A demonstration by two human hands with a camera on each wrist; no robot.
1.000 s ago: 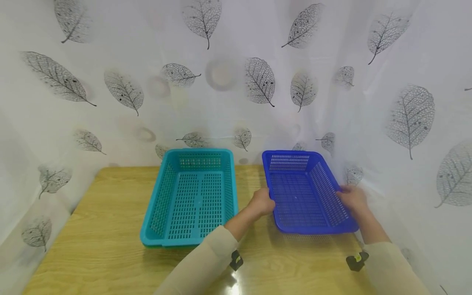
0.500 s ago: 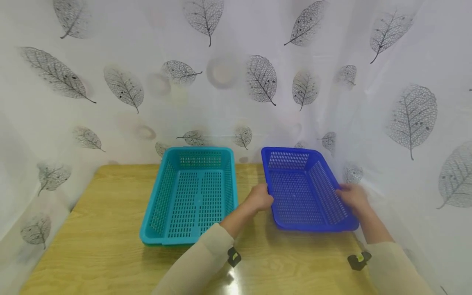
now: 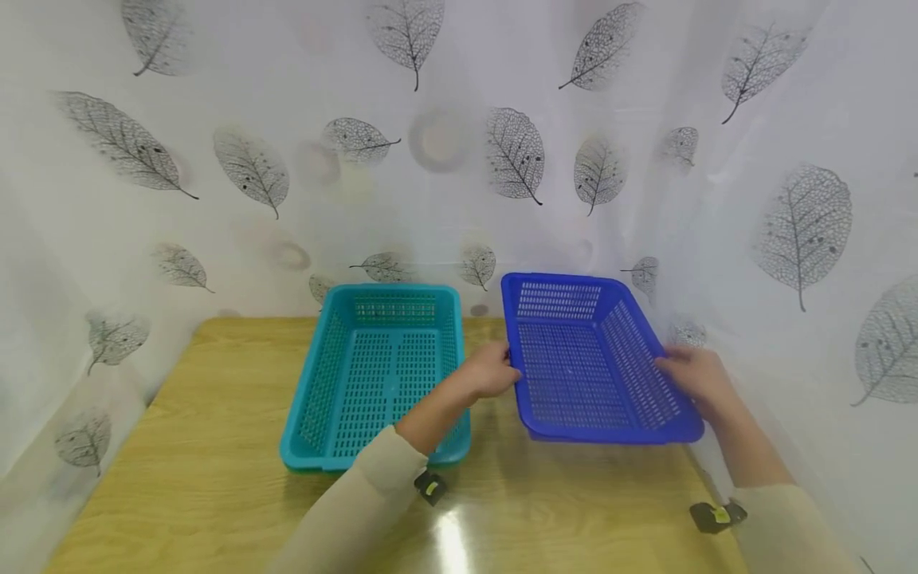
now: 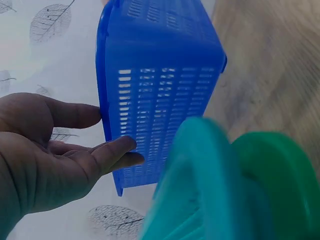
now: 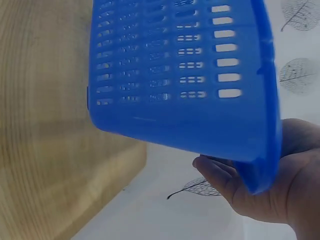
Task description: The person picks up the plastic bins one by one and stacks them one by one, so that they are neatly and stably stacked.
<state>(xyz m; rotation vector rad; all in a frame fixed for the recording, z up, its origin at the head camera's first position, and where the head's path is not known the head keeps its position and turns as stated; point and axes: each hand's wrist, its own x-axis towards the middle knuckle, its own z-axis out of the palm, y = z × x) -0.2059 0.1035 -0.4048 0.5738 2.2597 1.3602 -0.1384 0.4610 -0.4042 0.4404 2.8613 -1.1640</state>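
Observation:
A blue plastic basket (image 3: 559,301) with slotted walls is held by its two sides. My left hand (image 3: 488,371) grips its left rim; in the left wrist view, the thumb lies on one side of the rim and fingertips press the slotted wall. On the opposite side, my right hand (image 3: 694,373) holds the right rim, with part of that hand hidden behind the basket in the right wrist view. The basket tilts a little and hangs above the table. Left of it sits a teal basket (image 3: 394,307) with a green basket (image 4: 285,175) beneath it.
Both baskets are over a wood-grain table (image 3: 179,446). A white leaf-print curtain (image 3: 437,215) hangs behind it and at both sides, close by the right forearm. My left forearm passes over the teal basket's near right corner.
The blue basket has risen slightly and shifted a little left, with both hands still on its rims. The left hand moved left with it. The teal basket stays on the table.

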